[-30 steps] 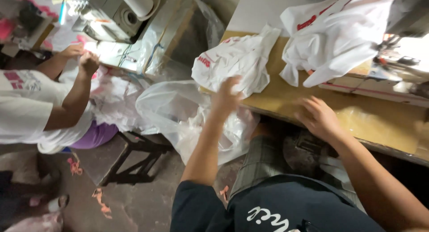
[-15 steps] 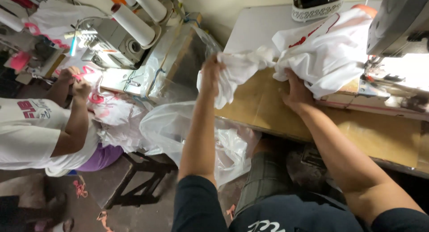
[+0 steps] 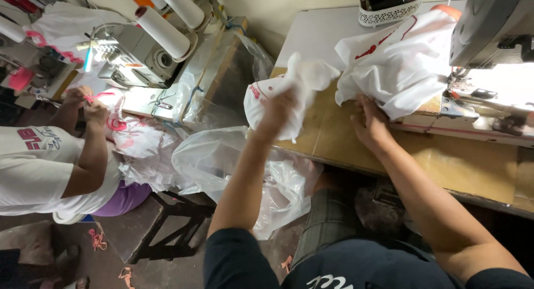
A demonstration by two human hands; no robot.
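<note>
While a co-worker [image 3: 50, 166] in a white shirt bent over a second machine [image 3: 133, 55] at the left, the head view looked down on a wooden surface [image 3: 461, 166] crowded by a sewing machine [image 3: 489, 38] at the right edge and a white basket [image 3: 389, 11] at the back. A big clear plastic bag [image 3: 222, 161] hung off the near edge, below the left arm. The left hand [image 3: 278, 114] had its grip clamped on a bunched white cloth with red trim [image 3: 295, 86], lifted just above the surface. The right hand [image 3: 370, 125] lay with fingers spread against the underside of a larger white garment with red print [image 3: 400, 66], heaped beside the sewing machine; whether that grip pinched the fabric could not be told.
</note>
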